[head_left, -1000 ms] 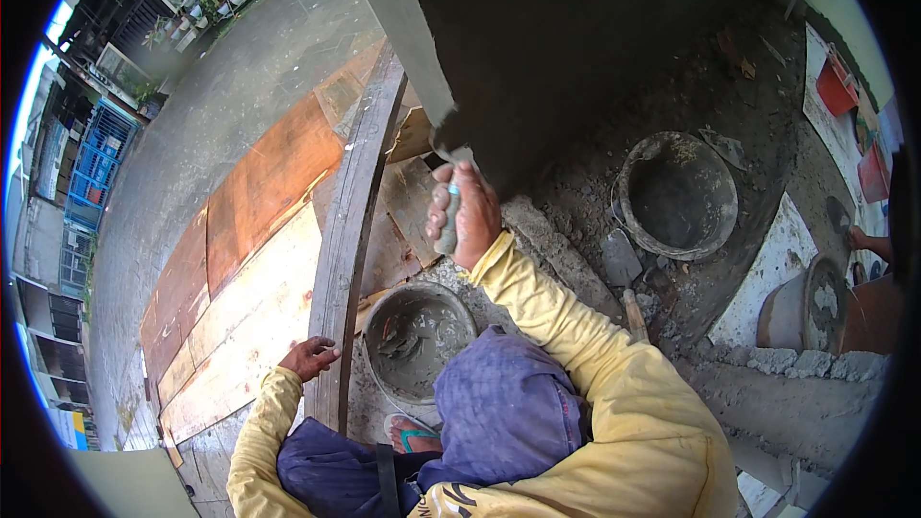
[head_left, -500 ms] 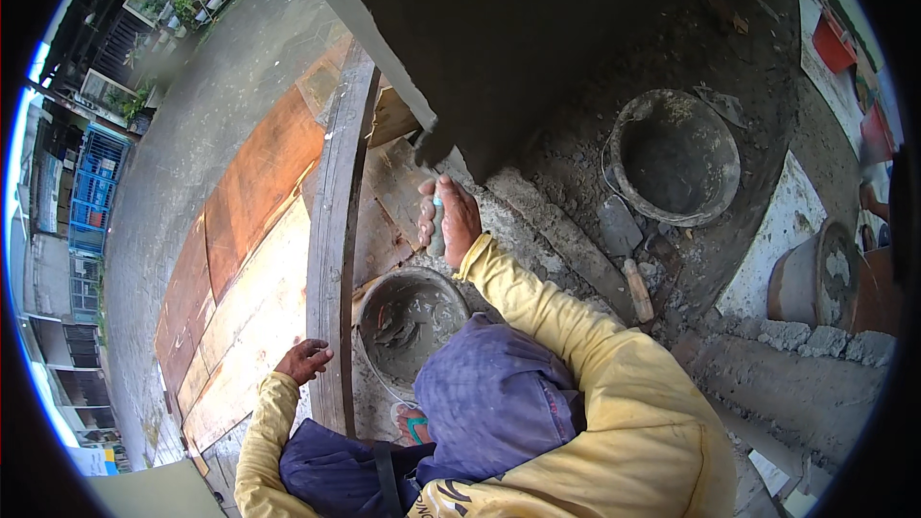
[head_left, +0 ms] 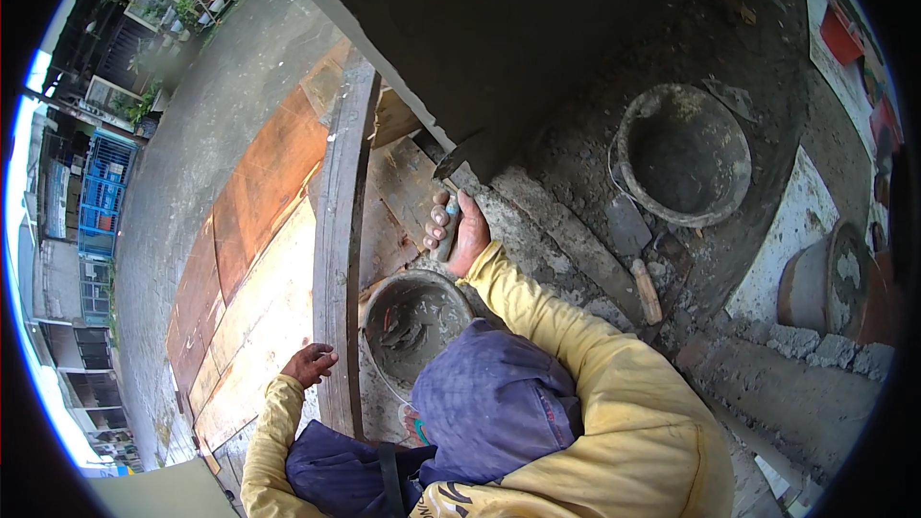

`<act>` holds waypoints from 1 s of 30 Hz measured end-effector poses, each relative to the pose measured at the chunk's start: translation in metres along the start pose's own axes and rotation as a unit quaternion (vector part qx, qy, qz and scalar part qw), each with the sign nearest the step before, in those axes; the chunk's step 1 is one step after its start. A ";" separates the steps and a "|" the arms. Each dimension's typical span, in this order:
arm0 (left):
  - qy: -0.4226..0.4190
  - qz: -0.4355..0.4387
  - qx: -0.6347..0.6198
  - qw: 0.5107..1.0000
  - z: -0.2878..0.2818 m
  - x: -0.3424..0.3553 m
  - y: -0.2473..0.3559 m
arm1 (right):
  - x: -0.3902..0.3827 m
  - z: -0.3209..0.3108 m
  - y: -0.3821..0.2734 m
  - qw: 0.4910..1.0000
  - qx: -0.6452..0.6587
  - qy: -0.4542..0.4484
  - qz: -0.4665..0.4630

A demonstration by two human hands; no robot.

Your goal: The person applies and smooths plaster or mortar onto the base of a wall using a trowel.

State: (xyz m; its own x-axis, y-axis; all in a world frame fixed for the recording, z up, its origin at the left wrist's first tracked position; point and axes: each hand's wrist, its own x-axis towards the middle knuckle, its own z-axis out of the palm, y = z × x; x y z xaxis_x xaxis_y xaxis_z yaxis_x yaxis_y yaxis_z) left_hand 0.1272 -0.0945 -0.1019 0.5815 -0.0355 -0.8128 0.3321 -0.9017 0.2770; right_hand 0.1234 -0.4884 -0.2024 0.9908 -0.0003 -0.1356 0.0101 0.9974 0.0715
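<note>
My right hand point(head_left: 464, 234) is closed round the grey handle of a trowel point(head_left: 459, 161), whose dark blade is seen nearly edge-on at the lower edge of a dark plastered wall point(head_left: 451, 48). I cannot tell whether the blade touches the wall. My left hand point(head_left: 309, 364) holds nothing; its fingers are loosely bent and apart, at the edge of a long wooden beam point(head_left: 341, 259). Between my arms a bucket point(head_left: 422, 326) contains wet grey mortar. It stands beside the beam, partly hidden by my knee.
A larger mortar-crusted bucket point(head_left: 739, 168) stands at the right, with a wooden-handled trowel point(head_left: 647, 293) lying near it. Orange-brown boards point(head_left: 269, 192) lie left of the beam. Further right are a clay-coloured pot point(head_left: 811, 278), a red container point(head_left: 840, 36) and rubble point(head_left: 827, 347).
My right hand has lowered slightly and turned, so the trowel blade has swung rightward along the wall's lower edge. The left hand has barely moved.
</note>
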 end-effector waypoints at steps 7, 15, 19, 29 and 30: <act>-0.010 -0.004 0.030 0.999 0.000 0.006 0.005 | -0.007 0.087 0.001 0.997 -0.037 -0.071 0.014; -0.024 0.020 0.025 0.999 -0.002 0.014 0.010 | -0.019 0.206 0.000 0.979 -0.118 -0.167 0.019; -0.020 0.038 0.029 0.999 -0.003 0.015 0.011 | -0.030 0.246 -0.001 0.945 -0.290 -0.132 -0.070; -0.014 0.072 0.013 0.997 -0.004 0.017 0.007 | -0.023 0.237 -0.013 0.862 -0.463 -0.061 -0.195; -0.005 0.070 0.026 0.997 -0.004 0.017 0.007 | -0.025 0.229 -0.011 0.884 -0.431 -0.012 -0.179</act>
State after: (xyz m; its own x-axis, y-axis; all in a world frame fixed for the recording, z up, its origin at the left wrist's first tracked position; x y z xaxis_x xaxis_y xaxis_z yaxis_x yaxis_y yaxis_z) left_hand 0.1429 -0.0995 -0.1118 0.6118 -0.1676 -0.7730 0.2081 -0.9087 0.3618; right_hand 0.1292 -0.5156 0.0269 0.9474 -0.3191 0.0241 0.2273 0.6181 -0.7526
